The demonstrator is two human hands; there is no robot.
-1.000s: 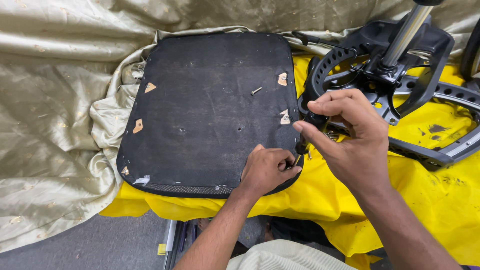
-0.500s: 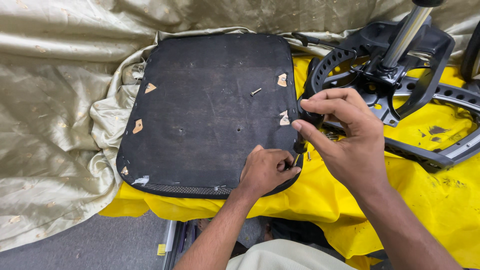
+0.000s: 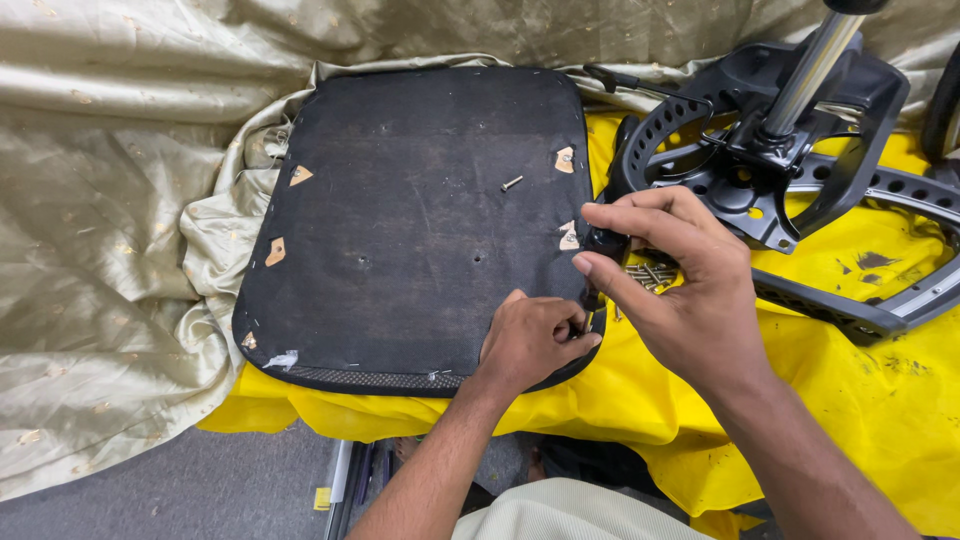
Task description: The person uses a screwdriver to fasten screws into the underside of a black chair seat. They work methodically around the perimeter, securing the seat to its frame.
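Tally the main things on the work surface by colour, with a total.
Black: 2, seat panel and chair base mechanism
Yellow: 1, sheet
Pale gold: 1, cloth
Silver: 1, loose screw
Total: 5

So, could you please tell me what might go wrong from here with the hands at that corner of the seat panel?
1. The screwdriver stands upright in the right hand, close above the left hand; a slip could jab its fingers.
2. The loose screw on the black seat panel might roll off if the panel is jolted.
3. The pile of screws on the yellow sheet lies beside the right hand and could scatter.
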